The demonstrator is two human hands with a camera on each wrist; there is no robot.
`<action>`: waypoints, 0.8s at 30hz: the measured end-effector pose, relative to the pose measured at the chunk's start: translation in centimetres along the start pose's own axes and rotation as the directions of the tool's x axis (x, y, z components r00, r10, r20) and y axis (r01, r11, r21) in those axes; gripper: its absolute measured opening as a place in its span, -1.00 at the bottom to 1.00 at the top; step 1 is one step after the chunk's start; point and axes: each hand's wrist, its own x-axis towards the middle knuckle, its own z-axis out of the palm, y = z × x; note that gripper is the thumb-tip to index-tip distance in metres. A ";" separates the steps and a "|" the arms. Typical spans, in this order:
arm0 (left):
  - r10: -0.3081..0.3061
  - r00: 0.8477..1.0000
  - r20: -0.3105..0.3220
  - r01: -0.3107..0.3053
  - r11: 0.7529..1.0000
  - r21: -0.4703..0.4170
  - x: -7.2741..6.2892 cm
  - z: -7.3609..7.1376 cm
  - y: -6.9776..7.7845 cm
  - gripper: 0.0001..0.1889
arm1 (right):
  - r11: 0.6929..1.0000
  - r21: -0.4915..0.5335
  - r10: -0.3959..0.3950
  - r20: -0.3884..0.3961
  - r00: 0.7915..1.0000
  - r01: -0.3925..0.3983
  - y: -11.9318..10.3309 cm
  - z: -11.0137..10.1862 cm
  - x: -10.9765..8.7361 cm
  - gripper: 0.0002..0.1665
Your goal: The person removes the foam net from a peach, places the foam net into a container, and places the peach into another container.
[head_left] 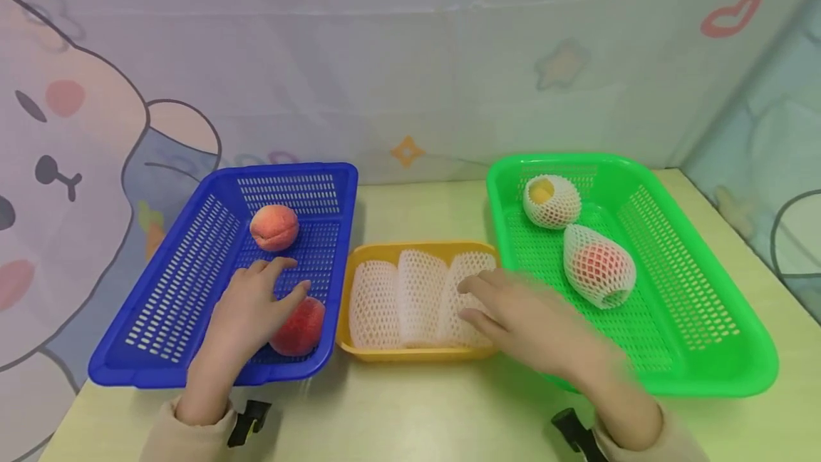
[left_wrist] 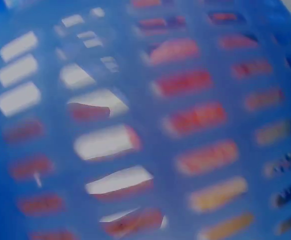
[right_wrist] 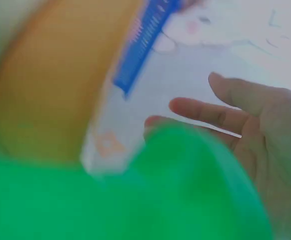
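My left hand (head_left: 246, 309) reaches over the blue basket (head_left: 346, 234), fingers spread, with its thumb above a dark red peach (head_left: 301, 326). Farther back in that basket lies a paler pink-orange peach (head_left: 274, 227). Over the right end of the yellow tray (head_left: 417, 355) is my right hand (head_left: 526, 312), its loosely bent fingertips over the rightmost white foam net (head_left: 473, 298). Two more foam nets (head_left: 375, 305) lie beside it. In the right wrist view the right hand (right_wrist: 275, 125) has its fingers extended and holds nothing. Through basket slots, the left wrist view shows patches of red.
At the right stands a green basket (head_left: 725, 291), holding a netted peach (head_left: 599, 269) and another netted fruit with a yellow patch (head_left: 551, 202). All the containers sit on a pale wooden table (head_left: 410, 412). A printed curtain (head_left: 417, 55) hangs behind.
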 end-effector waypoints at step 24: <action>0.443 0.866 -0.230 -0.451 0.892 0.019 -3.3 2.6 9.2 -0.58 | 0.947 -0.139 0.320 0.306 0.897 -0.290 13.0 -8.9 -2.2 -0.40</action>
